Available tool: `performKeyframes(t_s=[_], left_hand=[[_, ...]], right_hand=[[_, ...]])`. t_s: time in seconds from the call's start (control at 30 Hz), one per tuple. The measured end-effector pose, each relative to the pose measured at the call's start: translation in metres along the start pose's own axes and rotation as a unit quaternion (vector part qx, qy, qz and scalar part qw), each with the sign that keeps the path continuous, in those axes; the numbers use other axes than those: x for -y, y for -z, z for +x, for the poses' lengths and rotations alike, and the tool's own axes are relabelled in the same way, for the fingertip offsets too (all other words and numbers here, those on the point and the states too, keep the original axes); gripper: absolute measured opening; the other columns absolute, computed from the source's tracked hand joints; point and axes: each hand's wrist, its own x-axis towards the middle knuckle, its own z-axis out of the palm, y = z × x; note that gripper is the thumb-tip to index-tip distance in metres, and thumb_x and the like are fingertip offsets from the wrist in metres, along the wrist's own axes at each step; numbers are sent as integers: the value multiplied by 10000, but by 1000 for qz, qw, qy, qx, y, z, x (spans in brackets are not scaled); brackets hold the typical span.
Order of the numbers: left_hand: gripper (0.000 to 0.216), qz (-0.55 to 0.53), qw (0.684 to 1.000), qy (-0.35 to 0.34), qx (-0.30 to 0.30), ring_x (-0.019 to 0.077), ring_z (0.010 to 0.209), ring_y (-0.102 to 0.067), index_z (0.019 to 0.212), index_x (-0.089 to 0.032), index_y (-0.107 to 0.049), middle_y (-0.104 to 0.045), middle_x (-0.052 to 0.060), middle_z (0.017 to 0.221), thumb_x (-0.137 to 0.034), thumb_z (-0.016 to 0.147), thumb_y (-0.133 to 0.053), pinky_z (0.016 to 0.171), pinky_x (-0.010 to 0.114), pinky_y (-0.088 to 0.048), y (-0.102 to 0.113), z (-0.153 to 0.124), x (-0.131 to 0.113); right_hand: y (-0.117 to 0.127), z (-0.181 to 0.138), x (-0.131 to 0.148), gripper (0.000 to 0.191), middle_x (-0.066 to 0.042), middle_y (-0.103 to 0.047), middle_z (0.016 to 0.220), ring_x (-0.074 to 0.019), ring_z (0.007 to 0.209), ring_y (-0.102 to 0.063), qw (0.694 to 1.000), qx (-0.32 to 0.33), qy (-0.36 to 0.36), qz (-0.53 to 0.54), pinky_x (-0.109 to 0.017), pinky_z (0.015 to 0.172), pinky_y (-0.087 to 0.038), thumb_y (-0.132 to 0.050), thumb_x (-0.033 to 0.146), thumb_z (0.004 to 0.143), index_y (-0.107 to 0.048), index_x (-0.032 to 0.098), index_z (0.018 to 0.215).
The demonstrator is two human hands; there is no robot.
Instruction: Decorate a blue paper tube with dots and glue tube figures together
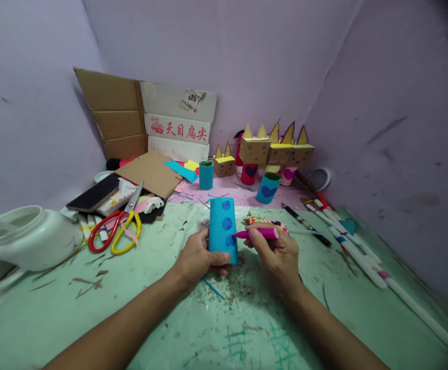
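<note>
Biggest risk here, I reckon, is smearing: the left hand [196, 254] grips the lower end of the blue tube [217, 226], thumb across the front just below the lowest dot [230, 240], so a slip upward could drag wet ink. The right hand [280, 252] has its fingers closed round a pink marker [269, 234], and a rounded surface could make the tip skid. Pressing hard might dent the tube too (if it's just paper, anyway).

As for looks, it's bright blue, held up just above the green table cover [158, 318], with three darker blue dots in a column. The lowest seems patchier, though it's too small to be sure.
</note>
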Motion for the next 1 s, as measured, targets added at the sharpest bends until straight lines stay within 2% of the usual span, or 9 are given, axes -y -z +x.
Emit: performKeyframes(t_s=[0.2,0.37,0.67,1.0], left_hand=[[716,0,1000,0,-2,192,605,-640,1173,-101,-550,-660,55,775,-201,516,-817,445,261,-517,-1,0,-1],[666,-1,1000,3,-13,150,541,-601,1110,-92,-579,-676,61,775,-192,498,-821,426,253,-510,-2,0,0],[627,2,1000,2,-13,149,549,-600,1062,-93,-574,-679,52,762,-189,488,-807,425,248,-510,-2,0,-2],[670,-1,1000,2,-9,167,587,-624,1133,-101,-558,-663,55,787,-183,518,-812,432,248,-521,-1,0,-1]], right_hand=[[0,-1,1,157,-8,-694,706,-163,583,-652,1000,13,-5,7,-288,567,-508,-605,267,869,-700,202,763],[-2,-1,3,167,5,-692,676,-154,579,-650,999,28,-3,19,-275,570,-500,-594,254,881,-706,212,765],[-3,0,7,167,3,-712,716,-146,608,-658,999,43,5,29,-265,602,-515,-590,221,877,-704,213,757],[-3,0,4,176,-10,-695,688,-159,572,-648,1000,-9,-8,-3,-275,555,-502,-598,251,851,-694,197,713]])
